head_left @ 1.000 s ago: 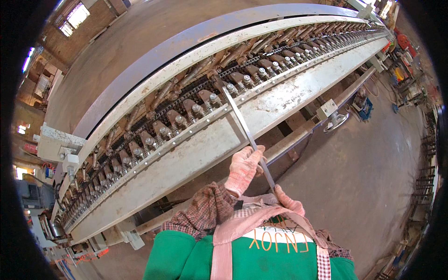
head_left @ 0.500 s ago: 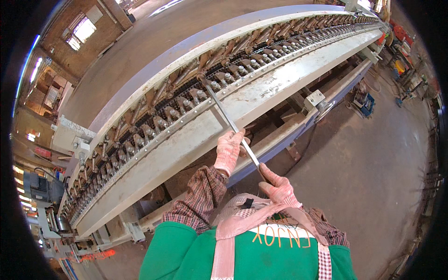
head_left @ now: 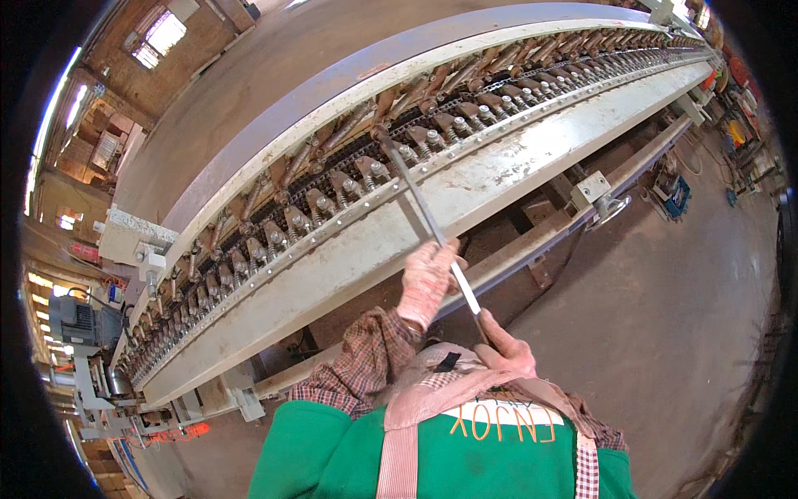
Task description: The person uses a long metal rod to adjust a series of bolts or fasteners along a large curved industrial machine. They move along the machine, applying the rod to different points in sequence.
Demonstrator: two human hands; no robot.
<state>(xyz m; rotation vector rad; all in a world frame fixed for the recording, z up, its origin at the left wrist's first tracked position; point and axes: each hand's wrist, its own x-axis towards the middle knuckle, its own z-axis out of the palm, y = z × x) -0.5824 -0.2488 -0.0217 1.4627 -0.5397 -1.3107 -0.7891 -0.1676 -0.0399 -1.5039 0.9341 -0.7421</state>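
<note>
Nearest the body, the right hand [head_left: 504,348] curls around the lower end of a long, thin, grey metal bar [head_left: 426,218]; its grip is pressed together on the bar's near end, just above the pink strap and green garment at the chest. A little farther up the bar, the left hand [head_left: 426,281], in a pale worn glove, wraps around the shaft, its grip also clenched on the bar, with the checked sleeve trailing back toward the body. Between the two grips a short, bright stretch of the bar shows bare.

Beyond the left grip the bar runs up and to the left, well past both hands, crossing the long cream-painted steel beam [head_left: 465,195] of the machine. Its far tip sits among the row of rusty brown clamps with springs and bolts [head_left: 366,170] along the black chain, touching or just beside one clamp; which exactly cannot be told. Farther off, behind the row, lies the broad grey curved cover [head_left: 274,91].
</note>
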